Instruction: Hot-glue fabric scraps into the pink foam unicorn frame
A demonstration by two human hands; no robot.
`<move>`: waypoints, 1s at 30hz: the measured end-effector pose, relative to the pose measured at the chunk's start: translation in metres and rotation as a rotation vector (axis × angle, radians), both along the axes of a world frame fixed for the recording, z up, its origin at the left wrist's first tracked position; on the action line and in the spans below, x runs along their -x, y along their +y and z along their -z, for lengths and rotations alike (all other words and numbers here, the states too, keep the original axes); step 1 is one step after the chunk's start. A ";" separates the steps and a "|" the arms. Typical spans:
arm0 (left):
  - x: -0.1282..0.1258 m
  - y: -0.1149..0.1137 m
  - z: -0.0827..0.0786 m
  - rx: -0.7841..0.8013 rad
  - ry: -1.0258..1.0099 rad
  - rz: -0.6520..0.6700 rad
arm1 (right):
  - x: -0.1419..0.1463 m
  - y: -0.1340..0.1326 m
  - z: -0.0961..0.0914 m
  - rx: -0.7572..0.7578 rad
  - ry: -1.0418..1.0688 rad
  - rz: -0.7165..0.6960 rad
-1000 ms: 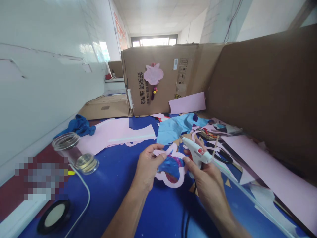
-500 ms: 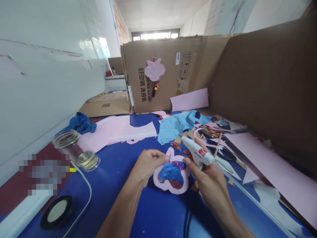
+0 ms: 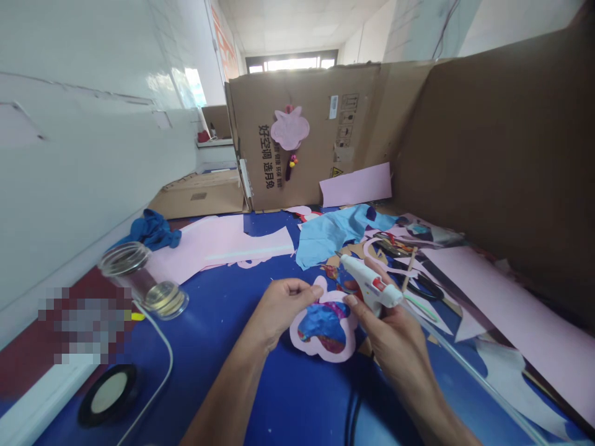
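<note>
Between my two hands is a pink paper cutout [image 3: 297, 347] with a rounded, lobed outline, its opening filled by blue and magenta fabric [image 3: 320, 322]. My left hand [image 3: 283, 310] pinches its upper left edge between thumb and fingers. My right hand [image 3: 395, 337] grips a white hot glue gun [image 3: 365, 279] whose nozzle points up and to the left. The right thumb also presses on the cutout's upper right edge. A clear glue stick [image 3: 446, 337] trails from the back of the gun toward the lower right.
Light-blue cloth [image 3: 325, 232], scissors [image 3: 425, 288] and pink paper scraps [image 3: 511, 310] lie at right. A glass jar [image 3: 139, 279], a black tape roll [image 3: 109, 393] and a white cord [image 3: 170, 359] are left. Cardboard [image 3: 316, 93] stands behind, a pink flower-shaped piece [image 3: 290, 129] hanging on it.
The cutout has shifted very slightly to the right, and my left thumb has slid a little along its top edge. My right hand keeps its grip on the glue gun.
</note>
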State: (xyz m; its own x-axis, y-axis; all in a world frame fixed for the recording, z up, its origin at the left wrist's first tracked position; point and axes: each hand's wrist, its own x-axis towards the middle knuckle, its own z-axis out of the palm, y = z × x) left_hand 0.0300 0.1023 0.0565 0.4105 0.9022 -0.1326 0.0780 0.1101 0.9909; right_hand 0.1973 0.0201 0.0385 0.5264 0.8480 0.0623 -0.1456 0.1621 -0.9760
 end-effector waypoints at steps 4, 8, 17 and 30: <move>0.000 0.001 0.002 -0.014 0.018 -0.012 | 0.001 0.000 0.000 -0.009 -0.009 -0.010; -0.001 0.000 0.002 -0.032 0.007 -0.002 | 0.001 -0.001 0.002 -0.001 -0.028 0.001; 0.000 -0.001 -0.001 0.029 0.023 0.028 | -0.002 0.000 0.008 -0.010 0.010 0.027; 0.004 -0.002 -0.005 0.089 -0.005 0.061 | -0.004 0.001 0.005 -0.016 -0.004 0.064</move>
State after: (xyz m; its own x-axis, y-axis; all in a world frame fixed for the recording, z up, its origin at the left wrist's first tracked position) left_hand 0.0259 0.1002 0.0619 0.4653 0.8600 -0.2094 0.0825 0.1934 0.9776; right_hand 0.2016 0.0213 0.0337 0.5794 0.8114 0.0773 -0.1309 0.1862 -0.9738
